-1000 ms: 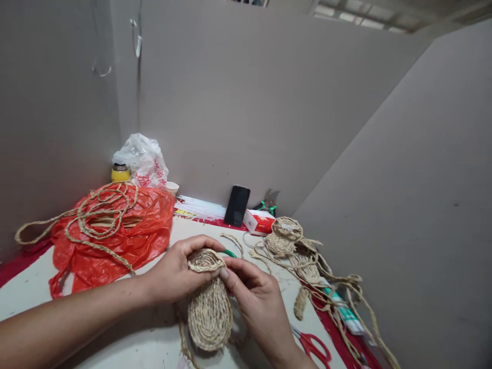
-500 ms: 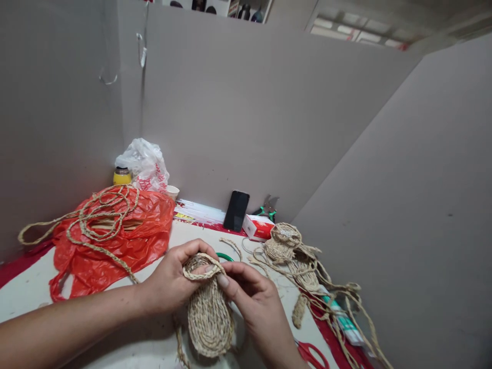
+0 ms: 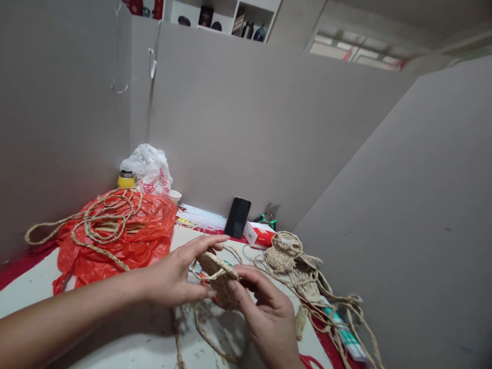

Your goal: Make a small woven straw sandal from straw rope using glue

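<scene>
I see the right hand [image 3: 265, 312] pinching the tilted woven straw sole [image 3: 221, 282]; the left hand [image 3: 179, 279], fingers spread, merely steadies it; its loose braid [image 3: 207, 335] could unravel.

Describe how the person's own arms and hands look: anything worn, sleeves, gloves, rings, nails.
Both hands are bare, with no gloves. The left hand joins a forearm that is uncovered all the way to the picture's edge, so no sleeve shows. The right hand shows only to the wrist, also uncovered. No ring, watch or bracelet is visible on either. The nails look short and unpainted.
</scene>
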The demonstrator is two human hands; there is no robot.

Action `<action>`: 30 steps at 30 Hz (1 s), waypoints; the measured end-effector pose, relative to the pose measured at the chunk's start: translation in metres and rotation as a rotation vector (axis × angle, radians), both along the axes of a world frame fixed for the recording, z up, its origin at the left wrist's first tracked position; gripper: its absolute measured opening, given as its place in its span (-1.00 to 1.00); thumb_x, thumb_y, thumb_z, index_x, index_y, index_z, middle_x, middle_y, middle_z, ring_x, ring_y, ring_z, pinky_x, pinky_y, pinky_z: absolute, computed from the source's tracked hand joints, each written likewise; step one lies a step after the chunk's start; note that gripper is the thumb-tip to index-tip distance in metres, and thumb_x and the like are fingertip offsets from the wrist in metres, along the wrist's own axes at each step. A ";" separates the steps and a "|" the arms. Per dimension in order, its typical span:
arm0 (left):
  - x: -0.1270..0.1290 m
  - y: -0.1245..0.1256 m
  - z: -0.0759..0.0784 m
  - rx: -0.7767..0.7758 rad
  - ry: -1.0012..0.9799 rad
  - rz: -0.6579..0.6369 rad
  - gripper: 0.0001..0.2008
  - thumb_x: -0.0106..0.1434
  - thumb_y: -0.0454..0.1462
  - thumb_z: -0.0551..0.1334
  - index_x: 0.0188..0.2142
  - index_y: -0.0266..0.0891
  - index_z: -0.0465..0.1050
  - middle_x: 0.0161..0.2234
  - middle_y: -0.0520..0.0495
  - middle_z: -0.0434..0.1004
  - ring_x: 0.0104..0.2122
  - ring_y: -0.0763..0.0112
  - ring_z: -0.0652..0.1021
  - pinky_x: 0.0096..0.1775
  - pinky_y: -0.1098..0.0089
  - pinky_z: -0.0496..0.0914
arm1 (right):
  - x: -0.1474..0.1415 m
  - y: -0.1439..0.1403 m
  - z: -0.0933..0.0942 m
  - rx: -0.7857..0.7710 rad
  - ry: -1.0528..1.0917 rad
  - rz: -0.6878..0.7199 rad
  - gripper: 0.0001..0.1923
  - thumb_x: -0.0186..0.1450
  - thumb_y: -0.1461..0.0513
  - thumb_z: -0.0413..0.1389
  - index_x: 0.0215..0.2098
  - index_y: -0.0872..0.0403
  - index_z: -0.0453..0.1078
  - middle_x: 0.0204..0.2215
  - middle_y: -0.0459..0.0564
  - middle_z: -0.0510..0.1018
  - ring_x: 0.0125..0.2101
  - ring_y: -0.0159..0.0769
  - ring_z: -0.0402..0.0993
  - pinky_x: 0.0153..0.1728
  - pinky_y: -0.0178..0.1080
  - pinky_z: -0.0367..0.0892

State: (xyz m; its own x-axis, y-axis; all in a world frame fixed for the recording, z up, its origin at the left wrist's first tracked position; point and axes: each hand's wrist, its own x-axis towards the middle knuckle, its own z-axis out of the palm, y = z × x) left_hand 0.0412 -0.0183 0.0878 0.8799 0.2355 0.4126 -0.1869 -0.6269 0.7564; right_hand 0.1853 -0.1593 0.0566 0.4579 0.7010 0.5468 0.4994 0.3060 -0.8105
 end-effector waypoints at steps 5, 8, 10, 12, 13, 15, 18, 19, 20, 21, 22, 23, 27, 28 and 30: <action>-0.015 0.026 0.026 0.008 0.211 -0.089 -0.20 0.05 -0.41 0.25 0.24 0.02 0.02 0.23 -0.04 0.16 0.18 0.17 0.24 0.17 0.15 0.14 | 0.012 0.002 -0.002 0.100 -0.272 -0.074 -0.81 0.22 0.38 0.13 -0.28 -0.03 0.46 -0.33 -0.06 0.57 -0.27 -0.31 0.49 -0.23 -0.32 0.38; -0.018 0.029 0.033 -0.053 0.178 -0.153 -0.35 0.09 -0.39 0.23 0.17 -0.04 0.16 0.18 -0.02 0.25 0.16 0.22 0.27 0.16 0.17 0.14 | 0.012 0.003 -0.006 0.121 -0.344 -0.062 -0.77 0.22 0.41 0.11 -0.23 -0.02 0.44 -0.30 -0.04 0.57 -0.25 -0.28 0.49 -0.19 -0.26 0.38; -0.016 0.025 0.031 -0.089 0.139 -0.158 -0.47 0.11 -0.38 0.23 0.09 -0.10 0.26 0.12 -0.04 0.33 0.12 0.25 0.31 0.15 0.18 0.16 | 0.010 0.003 -0.006 0.130 -0.358 -0.041 -0.75 0.22 0.42 0.10 -0.21 -0.02 0.43 -0.30 -0.03 0.57 -0.25 -0.27 0.49 -0.20 -0.24 0.39; -0.011 0.020 0.026 -0.107 0.099 -0.134 -0.58 0.09 -0.37 0.25 -0.02 -0.15 0.35 0.02 -0.05 0.41 0.05 0.26 0.37 0.11 0.19 0.21 | 0.008 0.002 -0.005 0.129 -0.347 -0.025 -0.73 0.21 0.43 0.10 -0.22 -0.03 0.44 -0.30 -0.03 0.57 -0.26 -0.25 0.49 -0.22 -0.23 0.40; -0.009 0.016 0.024 -0.111 0.084 -0.119 -0.63 0.09 -0.37 0.25 -0.07 -0.18 0.38 -0.03 -0.05 0.44 0.01 0.27 0.40 0.09 0.20 0.24 | 0.007 0.002 -0.004 0.120 -0.338 -0.017 -0.73 0.21 0.43 0.10 -0.22 -0.04 0.44 -0.30 -0.02 0.57 -0.25 -0.25 0.49 -0.21 -0.22 0.39; -0.004 0.010 0.018 -0.115 0.059 -0.093 -0.71 0.08 -0.40 0.23 -0.17 -0.22 0.42 -0.14 -0.04 0.49 -0.09 0.32 0.45 0.00 0.26 0.31 | 0.005 0.002 -0.002 0.099 -0.317 0.001 -0.72 0.21 0.43 0.10 -0.22 -0.05 0.45 -0.29 -0.02 0.57 -0.24 -0.23 0.49 -0.20 -0.20 0.39; 0.003 0.001 0.010 -0.110 0.019 -0.050 -0.81 0.08 -0.45 0.17 -0.29 -0.27 0.45 -0.31 -0.02 0.52 -0.28 0.42 0.49 -0.18 0.39 0.39 | 0.005 0.004 -0.001 0.074 -0.296 0.024 -0.73 0.22 0.41 0.10 -0.23 -0.05 0.47 -0.28 0.00 0.57 -0.22 -0.20 0.49 -0.18 -0.17 0.38; 0.005 -0.001 0.007 -0.110 -0.008 -0.027 -0.82 0.08 -0.46 0.15 -0.32 -0.28 0.45 -0.36 -0.02 0.52 -0.33 0.44 0.49 -0.25 0.42 0.39 | 0.006 0.004 -0.001 0.068 -0.290 0.027 -0.75 0.22 0.41 0.11 -0.24 -0.05 0.48 -0.28 0.00 0.56 -0.22 -0.20 0.48 -0.18 -0.18 0.37; 0.006 -0.002 0.004 -0.108 -0.038 0.001 -0.83 0.08 -0.47 0.14 -0.34 -0.29 0.45 -0.38 -0.02 0.52 -0.37 0.45 0.49 -0.30 0.45 0.39 | 0.006 0.004 -0.002 0.060 -0.284 0.024 -0.75 0.21 0.40 0.12 -0.23 -0.05 0.48 -0.27 0.00 0.56 -0.22 -0.20 0.48 -0.18 -0.18 0.37; 0.007 -0.003 0.001 -0.098 -0.071 0.027 -0.83 0.08 -0.47 0.14 -0.35 -0.30 0.45 -0.39 -0.03 0.52 -0.39 0.46 0.49 -0.32 0.46 0.38 | 0.007 0.004 -0.002 0.053 -0.277 0.008 -0.75 0.21 0.39 0.13 -0.21 -0.04 0.47 -0.25 0.00 0.55 -0.20 -0.20 0.47 -0.16 -0.18 0.36; 0.008 -0.004 -0.003 -0.077 -0.113 0.051 -0.82 0.08 -0.48 0.13 -0.36 -0.30 0.46 -0.39 -0.04 0.52 -0.39 0.46 0.49 -0.33 0.46 0.38 | 0.006 0.004 -0.003 0.052 -0.264 -0.021 -0.74 0.20 0.38 0.15 -0.18 -0.04 0.46 -0.22 0.01 0.54 -0.18 -0.20 0.46 -0.14 -0.18 0.35; 0.008 -0.004 -0.005 -0.042 -0.162 0.067 -0.82 0.08 -0.49 0.13 -0.35 -0.30 0.46 -0.39 -0.06 0.52 -0.38 0.45 0.49 -0.33 0.46 0.38 | 0.005 0.003 -0.004 0.059 -0.242 -0.060 -0.72 0.19 0.37 0.15 -0.15 -0.03 0.44 -0.21 0.01 0.53 -0.17 -0.20 0.44 -0.12 -0.18 0.33; 0.011 -0.002 -0.014 0.181 -0.390 0.051 -0.82 0.12 -0.49 0.15 -0.31 -0.28 0.43 -0.38 -0.11 0.52 -0.34 0.40 0.48 -0.27 0.40 0.38 | -0.007 -0.002 -0.006 0.130 -0.118 -0.166 -0.83 0.19 0.35 0.14 -0.25 0.00 0.41 -0.35 -0.04 0.50 -0.29 -0.26 0.43 -0.26 -0.27 0.34; 0.011 -0.002 -0.016 0.227 -0.428 0.037 -0.82 0.13 -0.48 0.15 -0.30 -0.27 0.42 -0.37 -0.12 0.53 -0.34 0.39 0.49 -0.26 0.38 0.38 | -0.011 -0.003 -0.007 0.132 -0.104 -0.153 -0.87 0.19 0.35 0.14 -0.31 0.01 0.41 -0.41 -0.06 0.50 -0.35 -0.28 0.42 -0.33 -0.30 0.34; 0.013 0.000 -0.020 0.290 -0.467 0.015 -0.81 0.15 -0.48 0.14 -0.26 -0.27 0.41 -0.35 -0.16 0.53 -0.32 0.36 0.49 -0.24 0.34 0.38 | -0.018 -0.003 -0.009 0.097 -0.113 -0.112 -0.91 0.16 0.34 0.16 -0.37 0.03 0.41 -0.49 -0.07 0.49 -0.45 -0.30 0.42 -0.41 -0.32 0.34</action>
State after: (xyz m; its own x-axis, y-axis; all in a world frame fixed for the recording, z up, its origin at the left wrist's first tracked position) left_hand 0.0538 -0.0187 0.0681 0.5855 0.0656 0.8080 -0.4505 -0.8023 0.3916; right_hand 0.1669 -0.1618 0.0479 0.4619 0.5905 0.6618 0.6209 0.3176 -0.7167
